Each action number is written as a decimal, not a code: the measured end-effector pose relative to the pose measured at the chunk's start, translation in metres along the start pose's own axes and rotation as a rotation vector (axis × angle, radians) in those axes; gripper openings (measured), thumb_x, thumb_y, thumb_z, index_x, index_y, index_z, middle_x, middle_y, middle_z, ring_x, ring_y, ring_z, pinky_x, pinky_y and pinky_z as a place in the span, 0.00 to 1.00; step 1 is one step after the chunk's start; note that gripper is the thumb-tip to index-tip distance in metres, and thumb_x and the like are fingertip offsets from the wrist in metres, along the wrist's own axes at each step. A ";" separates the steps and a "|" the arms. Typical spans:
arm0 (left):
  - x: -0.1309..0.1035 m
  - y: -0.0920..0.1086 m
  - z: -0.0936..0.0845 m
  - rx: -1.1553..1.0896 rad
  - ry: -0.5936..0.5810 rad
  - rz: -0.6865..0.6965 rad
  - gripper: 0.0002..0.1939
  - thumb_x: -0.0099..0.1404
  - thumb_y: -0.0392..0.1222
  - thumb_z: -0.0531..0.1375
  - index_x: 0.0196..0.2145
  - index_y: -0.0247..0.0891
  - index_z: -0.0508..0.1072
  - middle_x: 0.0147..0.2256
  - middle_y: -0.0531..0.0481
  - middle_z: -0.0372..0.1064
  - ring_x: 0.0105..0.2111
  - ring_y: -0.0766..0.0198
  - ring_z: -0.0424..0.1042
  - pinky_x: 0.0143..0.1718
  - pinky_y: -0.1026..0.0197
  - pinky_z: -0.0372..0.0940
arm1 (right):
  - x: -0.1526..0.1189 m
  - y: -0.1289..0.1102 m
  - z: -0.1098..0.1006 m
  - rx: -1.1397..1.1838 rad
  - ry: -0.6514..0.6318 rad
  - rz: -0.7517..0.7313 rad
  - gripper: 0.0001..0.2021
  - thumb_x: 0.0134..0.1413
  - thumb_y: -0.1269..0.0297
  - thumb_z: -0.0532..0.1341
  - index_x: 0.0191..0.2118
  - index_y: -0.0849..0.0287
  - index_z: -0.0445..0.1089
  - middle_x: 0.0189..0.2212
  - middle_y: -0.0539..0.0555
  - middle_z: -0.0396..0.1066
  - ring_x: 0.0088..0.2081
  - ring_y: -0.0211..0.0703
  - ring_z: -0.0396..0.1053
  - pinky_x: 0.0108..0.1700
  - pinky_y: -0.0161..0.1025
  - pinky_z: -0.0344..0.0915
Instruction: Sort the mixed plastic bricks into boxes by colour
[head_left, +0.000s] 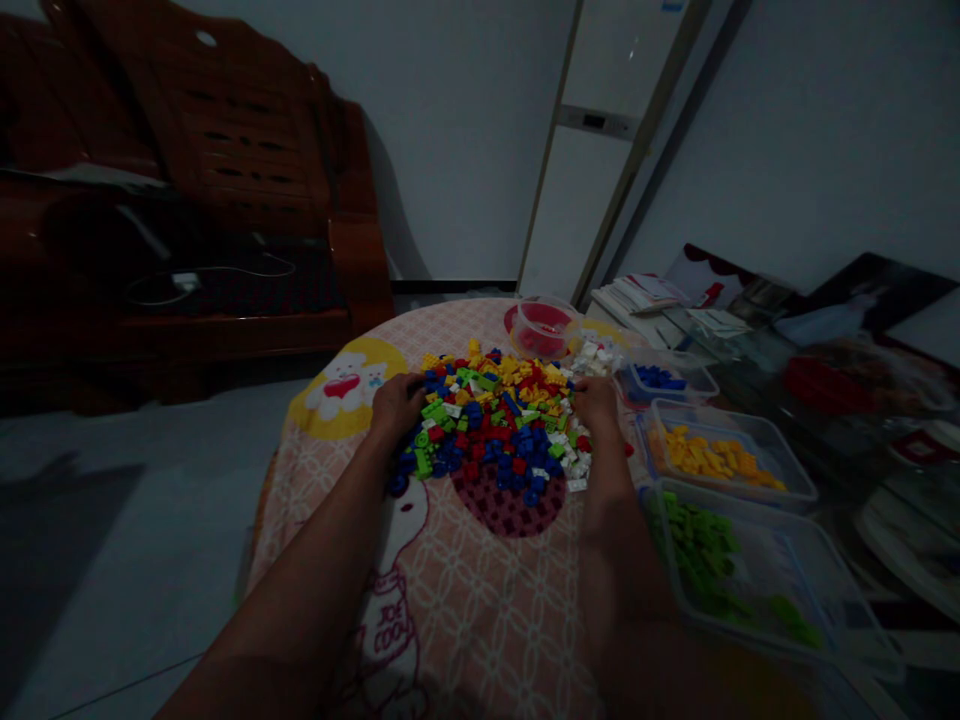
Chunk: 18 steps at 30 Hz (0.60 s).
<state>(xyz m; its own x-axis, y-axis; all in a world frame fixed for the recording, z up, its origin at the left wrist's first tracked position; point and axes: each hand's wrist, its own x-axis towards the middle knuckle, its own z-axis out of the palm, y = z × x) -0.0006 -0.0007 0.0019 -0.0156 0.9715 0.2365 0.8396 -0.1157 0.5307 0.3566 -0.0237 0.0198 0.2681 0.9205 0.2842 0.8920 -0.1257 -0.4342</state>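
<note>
Left hand (pixel 397 407), right hand (pixel 598 404) — flanking bricks (pixel 499 418)

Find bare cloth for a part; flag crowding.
Bare: tablecloth between the forearms, near side of the brick pile; also from the left hand to the cloth's left edge. Crowded: the brick pile between the hands, and right of the right hand, where clear bins stand.

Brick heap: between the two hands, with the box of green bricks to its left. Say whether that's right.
Not quite: in the head view, the box of green bricks is to the right of the brick heap, which does lie between the left hand and right hand.
</note>
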 end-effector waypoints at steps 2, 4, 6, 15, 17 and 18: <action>0.000 0.001 0.000 -0.005 0.000 -0.008 0.21 0.63 0.38 0.56 0.53 0.34 0.76 0.51 0.40 0.75 0.52 0.50 0.72 0.56 0.53 0.65 | -0.001 0.002 -0.006 -0.018 0.043 0.067 0.17 0.46 0.76 0.55 0.38 0.61 0.80 0.35 0.58 0.79 0.42 0.48 0.75 0.50 0.40 0.67; 0.000 0.001 0.000 -0.005 -0.003 -0.013 0.21 0.63 0.38 0.56 0.53 0.33 0.76 0.51 0.40 0.74 0.53 0.50 0.72 0.56 0.53 0.65 | -0.002 0.002 -0.010 -0.025 0.107 0.121 0.19 0.48 0.76 0.54 0.41 0.63 0.79 0.39 0.61 0.79 0.44 0.49 0.74 0.51 0.41 0.66; 0.000 0.001 0.000 -0.003 -0.006 -0.013 0.21 0.63 0.38 0.56 0.53 0.33 0.76 0.52 0.40 0.74 0.53 0.50 0.72 0.56 0.53 0.65 | -0.003 0.000 -0.011 -0.025 0.140 0.133 0.22 0.50 0.77 0.52 0.47 0.65 0.78 0.44 0.64 0.78 0.47 0.50 0.73 0.53 0.42 0.65; 0.001 -0.002 0.001 0.016 -0.001 0.012 0.21 0.63 0.38 0.56 0.52 0.35 0.76 0.51 0.41 0.75 0.52 0.51 0.73 0.55 0.52 0.66 | -0.006 -0.004 0.000 -0.075 0.023 0.080 0.22 0.50 0.78 0.55 0.47 0.56 0.78 0.45 0.58 0.77 0.49 0.47 0.72 0.52 0.38 0.64; 0.002 -0.002 0.001 0.028 0.002 0.016 0.20 0.63 0.38 0.56 0.51 0.36 0.77 0.50 0.41 0.75 0.51 0.50 0.73 0.54 0.52 0.67 | -0.006 -0.003 -0.003 -0.084 0.052 0.131 0.20 0.50 0.77 0.55 0.45 0.59 0.78 0.43 0.59 0.78 0.47 0.48 0.73 0.51 0.39 0.65; 0.002 -0.003 0.001 0.031 0.002 0.017 0.20 0.63 0.38 0.56 0.51 0.36 0.77 0.49 0.41 0.76 0.50 0.50 0.73 0.53 0.52 0.67 | -0.006 -0.003 -0.004 -0.087 0.065 0.149 0.19 0.50 0.77 0.55 0.44 0.60 0.78 0.42 0.60 0.78 0.47 0.49 0.73 0.50 0.40 0.65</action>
<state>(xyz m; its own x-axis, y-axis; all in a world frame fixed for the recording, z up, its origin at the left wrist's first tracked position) -0.0019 0.0017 -0.0002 -0.0024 0.9691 0.2467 0.8563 -0.1254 0.5010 0.3539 -0.0304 0.0229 0.4204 0.8638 0.2778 0.8679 -0.2935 -0.4008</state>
